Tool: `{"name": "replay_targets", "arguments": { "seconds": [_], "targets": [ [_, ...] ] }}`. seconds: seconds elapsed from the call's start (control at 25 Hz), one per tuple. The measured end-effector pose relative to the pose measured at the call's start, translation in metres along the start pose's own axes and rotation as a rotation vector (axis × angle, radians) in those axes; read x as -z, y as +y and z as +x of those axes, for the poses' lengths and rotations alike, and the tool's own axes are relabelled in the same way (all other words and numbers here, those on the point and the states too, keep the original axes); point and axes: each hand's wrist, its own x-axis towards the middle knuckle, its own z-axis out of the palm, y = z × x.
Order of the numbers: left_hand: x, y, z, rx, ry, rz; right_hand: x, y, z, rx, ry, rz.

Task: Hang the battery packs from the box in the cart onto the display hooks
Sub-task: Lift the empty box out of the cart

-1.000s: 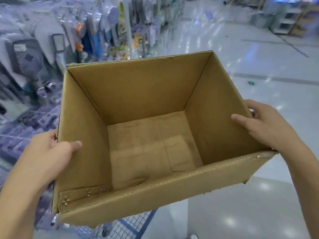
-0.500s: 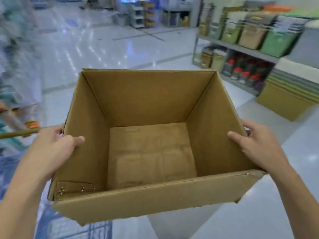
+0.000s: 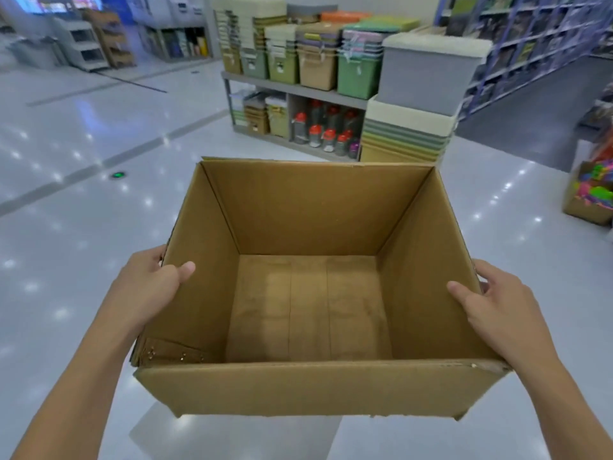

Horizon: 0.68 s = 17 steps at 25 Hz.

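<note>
An open brown cardboard box (image 3: 311, 390) is held up in front of me above the shop floor. Nothing lies inside it; its bare bottom shows. My left hand (image 3: 149, 287) grips the left wall, thumb hooked over the rim to the inside, fingers on the outside. My right hand (image 3: 497, 310) grips the right wall the same way, thumb inside. No battery packs, cart or display hooks are in view.
A shelf (image 3: 295, 91) with coloured storage bins and red-capped bottles stands straight ahead. Stacked bins (image 3: 411, 127) sit at its right end. A box of colourful toys (image 3: 593, 194) is at the right edge. Glossy white floor (image 3: 83, 194) stretches to the left.
I have turned to the right with the box in both hands. The hook display and the cart have left the view; the bin shelf now stands ahead. My grip is unchanged.
</note>
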Motion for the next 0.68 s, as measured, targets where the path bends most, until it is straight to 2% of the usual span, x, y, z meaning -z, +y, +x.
{"name": "replay_targets", "arguments": {
  "seconds": [0.32,0.68],
  "targets": [
    [-0.11,0.077,0.142,-0.085,-0.192,0.083,-0.008,0.037,0.113,-0.154,0.116,-0.008],
    [-0.211,0.186,0.347,-0.106,-0.335,0.169,-0.044,0.021,0.292,-0.304,0.197,-0.004]
  ]
}}
